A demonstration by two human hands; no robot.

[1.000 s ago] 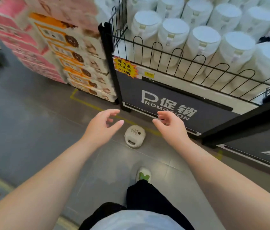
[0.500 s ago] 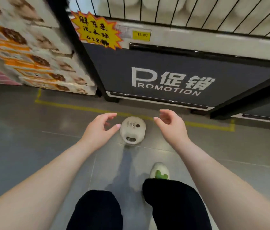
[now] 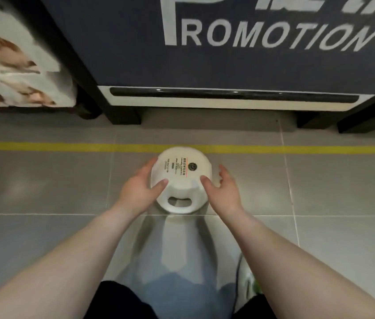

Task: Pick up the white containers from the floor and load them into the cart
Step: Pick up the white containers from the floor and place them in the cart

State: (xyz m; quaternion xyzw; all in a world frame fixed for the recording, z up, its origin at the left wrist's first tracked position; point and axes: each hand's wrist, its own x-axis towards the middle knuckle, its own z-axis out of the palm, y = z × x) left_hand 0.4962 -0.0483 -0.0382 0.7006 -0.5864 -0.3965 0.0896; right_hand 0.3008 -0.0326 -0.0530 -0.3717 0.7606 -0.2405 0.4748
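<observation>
Two hands bracket one white container [image 3: 180, 178] at the centre of the view, low over the grey tiled floor [image 3: 43, 180]. The container presents its broad round face to the camera. A printed label [image 3: 177, 168] crosses that face, and the moulded loop handle [image 3: 178, 201] points to 6 o'clock. Whether the container rests on the tiles or is clear of them cannot be determined.

Left hand [image 3: 139, 192]: positioned at 9 o'clock of the container. The thumb [image 3: 162, 183] lies across the upper face. The fingers [image 3: 149, 163] curve round the side wall in contact with it, so this hand cups the container.

Right hand [image 3: 224, 192]: positioned at 3 o'clock of the container. The thumb tip [image 3: 205, 179] touches the edge of the face. The fingers [image 3: 224, 172] are curved and slightly spread just beside the side wall. Contact between them and the wall cannot be confirmed, so the grip on this side cannot be determined.

Surroundings: a yellow tape line [image 3: 66, 147] runs across the floor at 12 o'clock of the container, and the container's far edge overlaps it in view. Beyond the line stands a dark blue panel [image 3: 228, 65] lettered "ROMOTION" in white, with a white base strip [image 3: 228, 105] carrying a black bar. Printed cartons [image 3: 9, 65], blurred, stand at 10 o'clock. A white and green shoe [image 3: 250, 282] is on the floor at 5 o'clock, beside dark trouser legs [image 3: 117, 300].
</observation>
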